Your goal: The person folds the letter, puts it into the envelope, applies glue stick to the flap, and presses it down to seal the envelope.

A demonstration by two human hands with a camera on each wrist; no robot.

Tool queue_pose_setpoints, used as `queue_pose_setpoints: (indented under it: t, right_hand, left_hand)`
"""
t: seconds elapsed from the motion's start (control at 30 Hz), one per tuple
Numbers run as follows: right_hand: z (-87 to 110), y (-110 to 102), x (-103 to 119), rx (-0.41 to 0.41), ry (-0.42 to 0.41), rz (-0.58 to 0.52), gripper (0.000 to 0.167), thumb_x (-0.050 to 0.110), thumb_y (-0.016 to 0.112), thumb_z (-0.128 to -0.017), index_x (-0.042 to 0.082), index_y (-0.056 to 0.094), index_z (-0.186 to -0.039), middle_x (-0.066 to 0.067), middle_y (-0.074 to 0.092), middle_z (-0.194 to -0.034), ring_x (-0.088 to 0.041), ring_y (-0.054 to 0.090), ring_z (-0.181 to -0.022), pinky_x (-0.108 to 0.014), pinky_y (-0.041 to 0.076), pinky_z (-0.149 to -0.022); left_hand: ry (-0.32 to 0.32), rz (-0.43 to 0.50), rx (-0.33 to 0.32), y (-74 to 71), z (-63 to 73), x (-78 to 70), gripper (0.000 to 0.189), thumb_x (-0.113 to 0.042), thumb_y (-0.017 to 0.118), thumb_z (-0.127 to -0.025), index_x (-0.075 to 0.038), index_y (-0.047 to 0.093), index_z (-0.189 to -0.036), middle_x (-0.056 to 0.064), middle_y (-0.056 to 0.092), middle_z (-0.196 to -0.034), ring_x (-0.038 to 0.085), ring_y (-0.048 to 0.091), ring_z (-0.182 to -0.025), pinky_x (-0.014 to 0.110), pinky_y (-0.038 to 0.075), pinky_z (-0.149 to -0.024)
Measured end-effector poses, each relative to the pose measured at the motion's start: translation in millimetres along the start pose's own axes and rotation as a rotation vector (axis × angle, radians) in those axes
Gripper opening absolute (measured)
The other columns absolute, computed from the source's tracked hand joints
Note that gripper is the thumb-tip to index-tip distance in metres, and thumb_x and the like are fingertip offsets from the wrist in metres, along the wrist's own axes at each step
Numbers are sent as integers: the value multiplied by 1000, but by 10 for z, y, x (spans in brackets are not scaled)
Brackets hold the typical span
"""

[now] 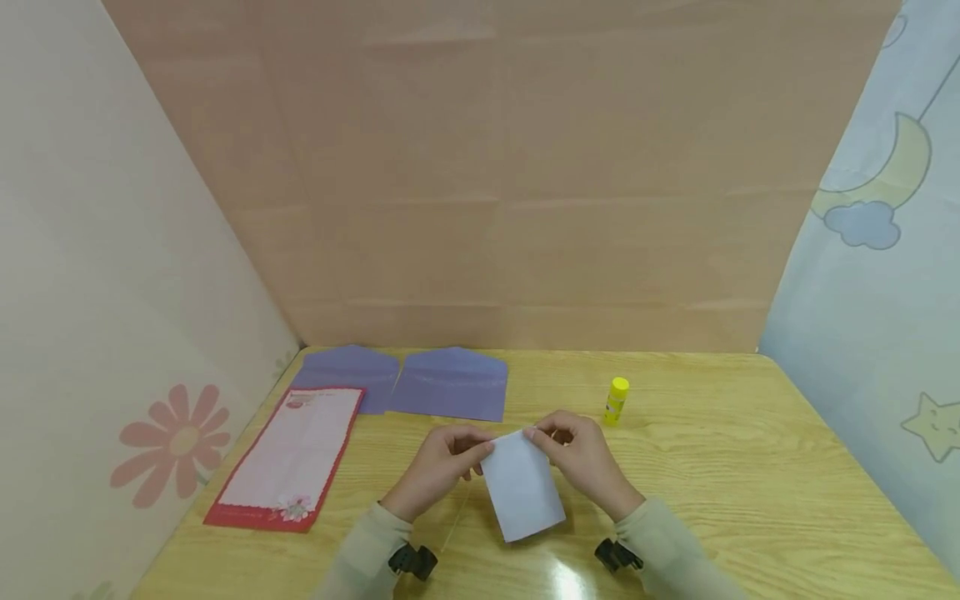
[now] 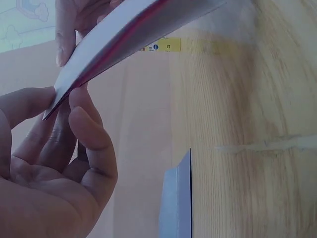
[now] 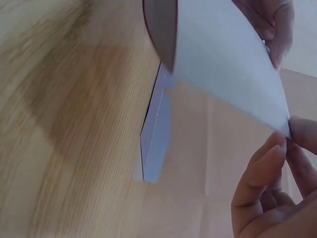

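A folded sheet of letter paper (image 1: 522, 487), white outside, hangs tilted above the table, lower edge towards me. My left hand (image 1: 441, 468) pinches its upper left corner between thumb and fingers. At the upper right corner, my right hand (image 1: 583, 460) does the same. In the left wrist view, red shows along the inside of the folded paper (image 2: 106, 42), whose layers stand slightly apart at one end. The right wrist view shows the paper (image 3: 228, 59) bowed, with its corner between thumb and fingertips.
Beyond my right hand stands a yellow glue stick (image 1: 617, 402). Two purple envelopes (image 1: 453, 390) lie at the back left of the wooden table (image 1: 750, 467). A red-bordered letter sheet (image 1: 292, 454) overlaps one envelope. Paper-covered walls (image 1: 525, 208) enclose the table's back and sides.
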State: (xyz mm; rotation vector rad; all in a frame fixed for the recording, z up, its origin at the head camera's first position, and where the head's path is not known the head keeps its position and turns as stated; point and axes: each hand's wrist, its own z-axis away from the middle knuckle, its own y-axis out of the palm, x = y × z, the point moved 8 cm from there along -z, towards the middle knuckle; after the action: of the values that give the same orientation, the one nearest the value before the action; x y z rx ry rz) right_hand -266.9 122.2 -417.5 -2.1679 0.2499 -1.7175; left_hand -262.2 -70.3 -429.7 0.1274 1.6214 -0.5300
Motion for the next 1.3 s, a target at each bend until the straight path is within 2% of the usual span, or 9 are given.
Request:
queue_pose_setpoints:
  t: [0.2, 0.33, 0.6, 0.87, 1.0, 1.13, 1.3]
  right_hand:
    - [17, 23, 44, 33, -20, -49, 14, 24, 70, -95, 10, 72, -93, -6, 70, -89, -14, 61, -69, -29, 53, -57]
    - [20, 27, 66, 44, -25, -77, 14, 21, 69, -96, 7, 71, -95, -7, 71, -89, -15, 63, -73, -31, 55, -59]
    - [15, -81, 77, -40, -30, -115, 15, 21, 71, -94, 7, 74, -92, -8, 71, -89, -16, 65, -78, -32, 58, -67]
    - [0, -111, 47, -59, -37, -149, 15, 20, 71, -94, 5, 75, -92, -9, 72, -91, -15, 64, -79, -32, 58, -68]
    - [-5, -112, 40, -61, -48, -157, 15, 19, 71, -94, 5, 75, -92, -10, 72, -91, -16, 65, -79, -30, 58, -68]
    - [-6, -103, 43, -56, -54, -159, 15, 19, 70, -94, 4, 75, -92, -11, 72, -90, -16, 65, -78, -30, 58, -67]
    - [-6, -78, 34, -49, -43, -149, 15, 18, 71, -94, 4, 75, -91, -11, 72, -90, -15, 65, -78, -33, 58, -67]
  left_hand:
    - [2, 3, -3, 12, -2, -10, 23, -26, 67, -97, -9, 75, -109, 8, 71, -89, 31, 62, -74, 37, 53, -62]
    - [4, 2, -11, 15, -8, -2, 21, -23, 68, -97, -8, 75, -107, 8, 72, -90, 34, 63, -75, 37, 53, -62]
    - [-15, 63, -76, -47, -11, 40, 24, -24, 69, -96, -4, 74, -109, 9, 75, -90, 40, 67, -84, 37, 52, -65]
    - [-1, 96, -89, -63, -20, 6, 26, -25, 70, -95, -3, 74, -109, 10, 75, -89, 40, 66, -85, 30, 51, -65]
    - [-5, 105, -93, -60, -12, 7, 24, -20, 70, -95, -2, 72, -110, 11, 75, -92, 41, 67, -87, 32, 50, -65]
    - [0, 110, -104, -52, -12, 7, 24, -21, 71, -94, -2, 73, -108, 11, 75, -91, 38, 67, -84, 33, 50, -64]
    - [21, 102, -114, -45, -12, 2, 23, -23, 70, -95, -3, 74, -104, 10, 73, -92, 27, 65, -81, 31, 49, -63]
